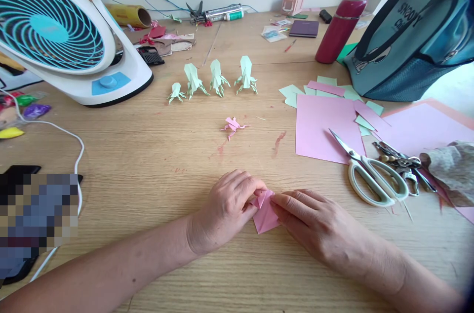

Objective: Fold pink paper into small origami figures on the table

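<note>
A small piece of folded pink paper (265, 216) lies on the table between my two hands, with creases and a raised flap at its top. My left hand (230, 209) is closed, pinching the paper's upper left edge between thumb and forefinger. From the other side, the fingers of my right hand (314, 221) are pressed together on its right edge. Beyond the hands stands a small pink origami frog (233, 126). Farther back, several pale green origami figures (216, 78) stand in a row, the leftmost being the smallest.
White-handled scissors (377, 182) lie at the right, partly on pink paper sheets (326, 125), beside a bunch of keys (405, 165). A red flask (340, 31) and blue bag (407, 41) stand behind. At the left are a fan (111, 81) and a white cable (55, 128).
</note>
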